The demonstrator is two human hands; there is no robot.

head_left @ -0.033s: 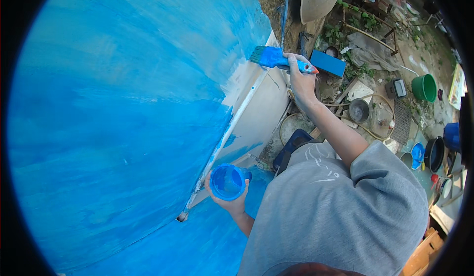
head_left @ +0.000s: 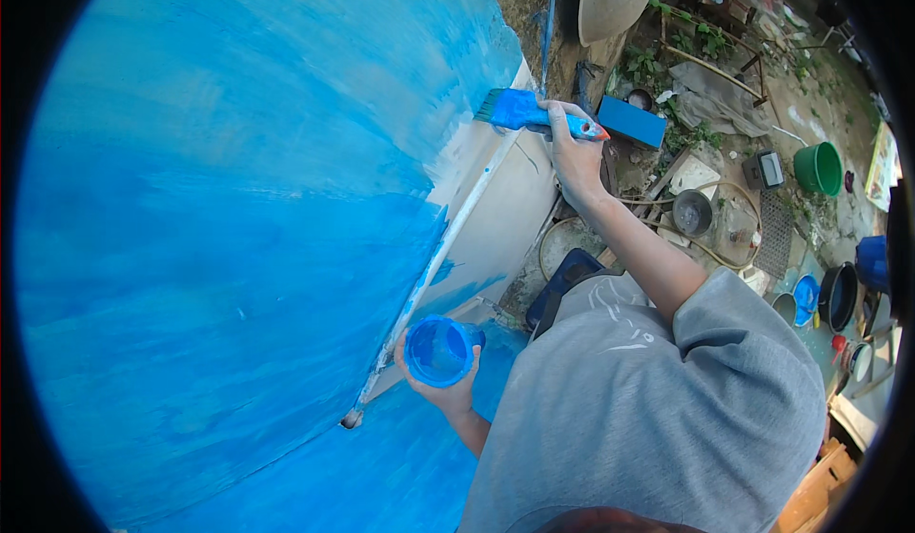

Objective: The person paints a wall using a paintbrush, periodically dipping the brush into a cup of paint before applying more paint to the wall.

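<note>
My right hand (head_left: 577, 154) grips a wide paintbrush (head_left: 519, 110) by its blue-smeared handle, which ends in an orange tip. The brush's dark, paint-wet bristles rest at the edge of the blue-painted surface (head_left: 238, 199), beside a pale strip with little paint on it. Lower down, my left hand (head_left: 448, 392) is wrapped around a blue paint cup (head_left: 438, 350) with its mouth facing me. Paint coats the cup's inside. A narrow raised white ridge (head_left: 448, 237), stained with blue, runs between the two hands.
Right of the ridge is a whitish panel (head_left: 496, 223) with a few blue strokes. Over the cluttered ground lie a blue box (head_left: 632, 122), a green bucket (head_left: 818, 170), a metal pot (head_left: 692, 212), a hose (head_left: 758, 237) and a black basin (head_left: 838, 297).
My right hand and the paintbrush have shifted slightly left along the surface. My left hand and the paint cup have hardly moved.
</note>
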